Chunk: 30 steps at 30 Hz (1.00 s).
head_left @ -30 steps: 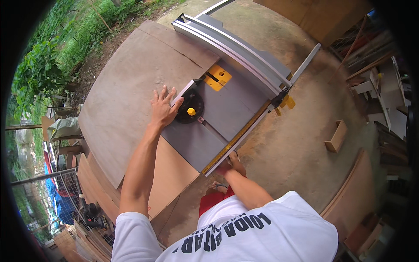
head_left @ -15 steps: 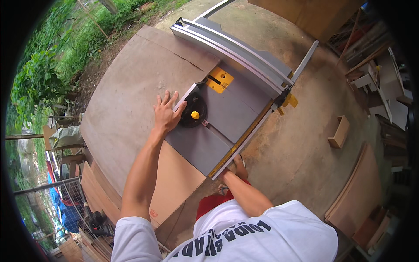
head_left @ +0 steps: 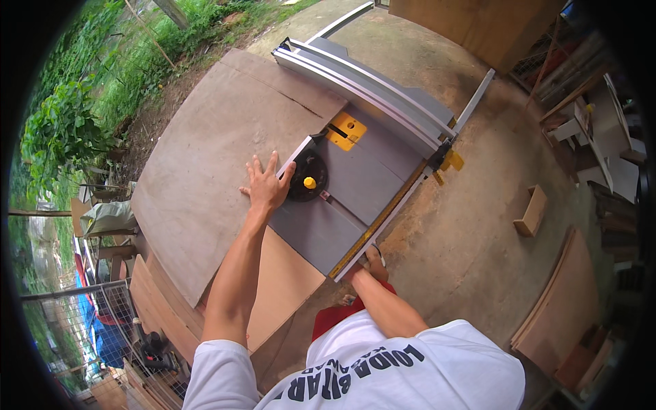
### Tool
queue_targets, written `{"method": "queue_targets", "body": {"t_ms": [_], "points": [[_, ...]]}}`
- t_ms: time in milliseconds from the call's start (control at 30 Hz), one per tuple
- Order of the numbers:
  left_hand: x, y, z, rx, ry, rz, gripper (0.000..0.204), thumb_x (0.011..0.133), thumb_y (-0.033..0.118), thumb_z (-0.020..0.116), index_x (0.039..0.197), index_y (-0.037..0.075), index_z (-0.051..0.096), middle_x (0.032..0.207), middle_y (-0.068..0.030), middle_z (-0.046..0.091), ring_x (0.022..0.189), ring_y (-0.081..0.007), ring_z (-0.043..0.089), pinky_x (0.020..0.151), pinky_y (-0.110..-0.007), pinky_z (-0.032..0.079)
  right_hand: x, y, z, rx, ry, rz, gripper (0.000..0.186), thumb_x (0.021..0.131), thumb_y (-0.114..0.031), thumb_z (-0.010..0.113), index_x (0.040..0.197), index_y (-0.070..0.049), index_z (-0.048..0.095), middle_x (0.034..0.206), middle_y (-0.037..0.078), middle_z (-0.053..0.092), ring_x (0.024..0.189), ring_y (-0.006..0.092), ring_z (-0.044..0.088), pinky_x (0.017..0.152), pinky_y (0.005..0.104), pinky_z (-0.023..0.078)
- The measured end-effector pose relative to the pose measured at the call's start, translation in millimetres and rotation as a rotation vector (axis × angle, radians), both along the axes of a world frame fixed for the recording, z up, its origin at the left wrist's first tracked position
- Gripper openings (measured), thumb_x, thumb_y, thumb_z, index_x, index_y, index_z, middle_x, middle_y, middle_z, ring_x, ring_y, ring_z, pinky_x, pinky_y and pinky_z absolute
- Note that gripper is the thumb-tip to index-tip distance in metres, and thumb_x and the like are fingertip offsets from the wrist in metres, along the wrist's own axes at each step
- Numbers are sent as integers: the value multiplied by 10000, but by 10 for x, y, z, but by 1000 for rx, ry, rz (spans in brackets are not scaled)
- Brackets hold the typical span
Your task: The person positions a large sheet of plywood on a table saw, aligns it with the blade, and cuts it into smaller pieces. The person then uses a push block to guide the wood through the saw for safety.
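Observation:
My left hand (head_left: pixel 265 188) lies with its fingers spread on a large brown wooden sheet (head_left: pixel 205 143). Its thumb reaches over the bar of a black mitre gauge (head_left: pixel 309 171) with a yellow knob. The sheet rests against this bar on the grey table saw (head_left: pixel 372 171), its corner close to the yellow throat plate (head_left: pixel 347 131). Only a little of my right hand (head_left: pixel 354 272) shows at the saw's near front rail; its fingers are hidden beneath the edge.
A silver rip fence (head_left: pixel 362 85) crosses the saw's far side. Under the large sheet's near side is a lighter board (head_left: pixel 283 287). A small wooden box (head_left: pixel 531 212) sits on the concrete floor at right, above leaning panels (head_left: pixel 557 294). Several planks (head_left: pixel 160 307) lie at lower left.
The whole view has shifted slightly. My left hand's fingers have spread a little wider on the sheet. The sheet, gauge and right arm show no clear movement.

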<state>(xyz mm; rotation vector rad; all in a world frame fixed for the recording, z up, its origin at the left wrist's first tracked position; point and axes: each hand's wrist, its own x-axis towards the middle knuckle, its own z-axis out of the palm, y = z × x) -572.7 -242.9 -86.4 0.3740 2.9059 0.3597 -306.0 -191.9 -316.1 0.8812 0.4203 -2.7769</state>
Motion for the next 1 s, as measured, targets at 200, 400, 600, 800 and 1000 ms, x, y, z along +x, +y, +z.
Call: {"method": "queue_targets", "body": {"t_ms": [200, 400, 600, 800, 1000], "points": [[53, 97, 128, -62, -69, 68, 904, 910, 882, 434, 1638, 349, 386, 1722, -292, 168, 1537, -646, 86, 1121, -857, 151, -4, 17, 13, 19, 16, -20, 410, 1006, -158, 635, 1402, -55, 619, 1366, 138, 684, 1158, 260, 679, 1024, 412, 536], [59, 96, 164, -86, -123, 135, 975, 867, 938, 409, 1659, 377, 319, 1725, -308, 113, 1508, -694, 77, 1119, -851, 180, 15, -14, 40, 32, 23, -27, 414, 1003, -161, 641, 1402, -54, 619, 1361, 140, 687, 1158, 262, 681, 1025, 409, 535], [23, 86, 136, -88, -144, 116, 997, 865, 949, 384, 1666, 362, 307, 1727, -304, 106, 1505, -700, 66, 1109, -858, 183, -15, -16, 58, 53, 37, -15, 418, 1000, -165, 647, 1401, -52, 619, 1356, 142, 690, 1158, 264, 682, 1026, 407, 534], [4, 73, 153, -94, -148, 108, 1003, 869, 951, 364, 1672, 356, 290, 1727, -307, 100, 1499, -709, 56, 1093, -868, 194, -6, -94, 12, 68, 42, -12, 422, 997, -168, 653, 1401, -51, 618, 1351, 145, 692, 1158, 266, 683, 1028, 404, 533], [33, 155, 152, -107, -161, 80, 991, 881, 946, 340, 1679, 362, 266, 1723, -323, 82, 1490, -724, 48, 1080, -876, 202, 85, -135, -70, 94, 47, -31, 426, 994, -172, 658, 1400, -50, 618, 1347, 147, 695, 1158, 268, 684, 1029, 402, 532]]}}
